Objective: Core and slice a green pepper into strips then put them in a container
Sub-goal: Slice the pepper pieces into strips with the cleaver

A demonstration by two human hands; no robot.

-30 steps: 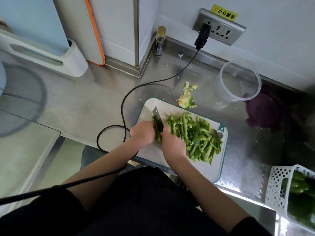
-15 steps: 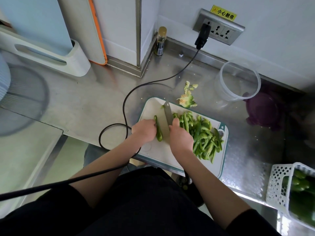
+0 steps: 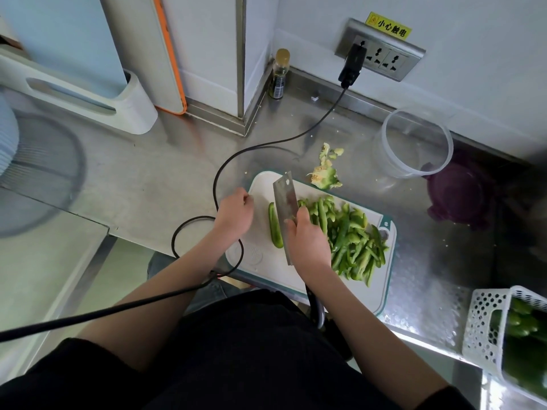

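Note:
A white cutting board [image 3: 257, 255] lies on the steel counter. A heap of green pepper strips [image 3: 352, 238] covers its right half. One single pepper strip [image 3: 275, 226] lies apart, left of the cleaver [image 3: 285, 202]. My right hand [image 3: 307, 244] grips the cleaver by its handle end, blade pointing away from me, between the lone strip and the heap. My left hand [image 3: 233, 214] hovers at the board's left edge with loosely curled fingers and holds nothing. A clear round container [image 3: 417, 143] stands behind the board to the right, with nothing in it.
Pepper core scraps [image 3: 325, 173] lie just past the board. A purple lid [image 3: 461, 190] lies beside the container. A white basket [image 3: 485, 327] of whole peppers stands at the front right. A black cable [image 3: 225, 170] loops past the board's left side. A small bottle [image 3: 279, 74] stands at the wall.
My left hand has let go of the last pepper piece and drawn back to the left. The cleaver has shifted right and shows its flat side, leaving one strip alone.

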